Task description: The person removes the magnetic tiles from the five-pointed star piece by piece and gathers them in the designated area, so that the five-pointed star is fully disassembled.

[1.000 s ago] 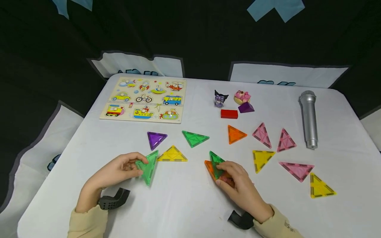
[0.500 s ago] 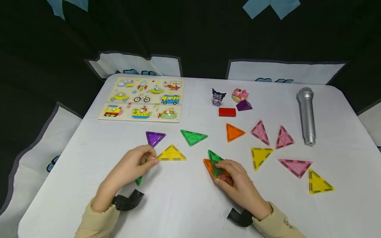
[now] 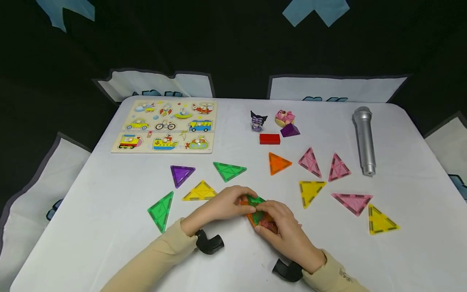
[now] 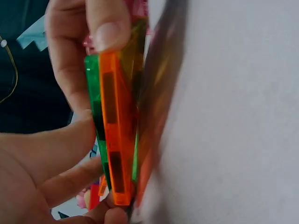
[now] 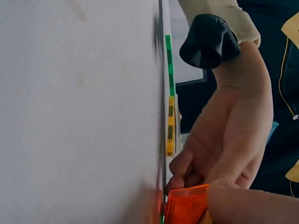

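Both hands meet at the middle front of the white table. Between them, in the head view, is a green triangle tile stacked against an orange triangle tile. My left hand pinches the pair from the left, and my right hand grips it from the right and front. The left wrist view shows the orange tile and green tile edge-on, face to face, with fingers on both sides. Another green triangle lies flat and free to the left.
Loose triangles lie around: purple, yellow, green, orange, pink and several more at right. A vehicle puzzle board lies back left; small toys and a red block sit behind; a silver microphone lies right.
My left hand let go of its green triangle, which now lies flat at the left, and moved right to join my right hand on the green and orange tiles.
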### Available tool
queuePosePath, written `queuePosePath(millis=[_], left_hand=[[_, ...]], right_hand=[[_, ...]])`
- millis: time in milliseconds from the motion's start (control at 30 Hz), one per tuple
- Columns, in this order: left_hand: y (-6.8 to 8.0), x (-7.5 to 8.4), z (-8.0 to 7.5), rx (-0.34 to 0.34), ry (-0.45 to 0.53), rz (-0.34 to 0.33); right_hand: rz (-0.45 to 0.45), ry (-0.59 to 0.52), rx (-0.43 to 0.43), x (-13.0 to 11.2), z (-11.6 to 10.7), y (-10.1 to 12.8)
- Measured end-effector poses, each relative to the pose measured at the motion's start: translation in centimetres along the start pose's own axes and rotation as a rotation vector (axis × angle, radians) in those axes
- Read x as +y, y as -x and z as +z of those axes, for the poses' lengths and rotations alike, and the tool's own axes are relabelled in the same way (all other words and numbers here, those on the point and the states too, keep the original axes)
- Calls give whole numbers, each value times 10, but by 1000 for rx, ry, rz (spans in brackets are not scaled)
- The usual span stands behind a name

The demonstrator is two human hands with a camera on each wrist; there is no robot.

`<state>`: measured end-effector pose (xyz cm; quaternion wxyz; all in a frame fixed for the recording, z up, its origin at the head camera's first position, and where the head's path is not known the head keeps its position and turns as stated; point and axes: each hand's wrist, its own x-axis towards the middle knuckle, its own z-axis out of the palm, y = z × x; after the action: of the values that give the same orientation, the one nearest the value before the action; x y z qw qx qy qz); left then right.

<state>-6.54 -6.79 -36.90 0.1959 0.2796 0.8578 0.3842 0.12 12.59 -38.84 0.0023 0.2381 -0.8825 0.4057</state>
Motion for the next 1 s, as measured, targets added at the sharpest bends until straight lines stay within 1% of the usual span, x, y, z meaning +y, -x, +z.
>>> queuePosePath(millis=[67,133,300,400,533,667,767,867,967,1000], left_hand=[[2,-2,0,-3,30,7],[4,-5,2,0,40,17],[6,-7,4,21,56,22],[5,-5,6,34,64,-3],[7,-2,7,53,90,-40],[7,-1,10,88,117,-31],[8,-1,12,132,136,-20],[7,-1,15,182,179,-24],[6,-4,19,221,271,-37],[6,-4,20,228,317,-43]], right_hand=[[4,15,0,0,-1,0],[7,15,2,0,-2,0],[26,-60,6,-1,-5,-1],[41,-81,8,-1,-6,-1],[35,-60,29,-1,-4,0],[11,-21,47,-1,-2,1],[11,-19,56,-1,-1,1],[19,-31,57,-1,-1,1],[17,-38,49,-2,-1,0],[15,-38,47,-2,-1,0]])
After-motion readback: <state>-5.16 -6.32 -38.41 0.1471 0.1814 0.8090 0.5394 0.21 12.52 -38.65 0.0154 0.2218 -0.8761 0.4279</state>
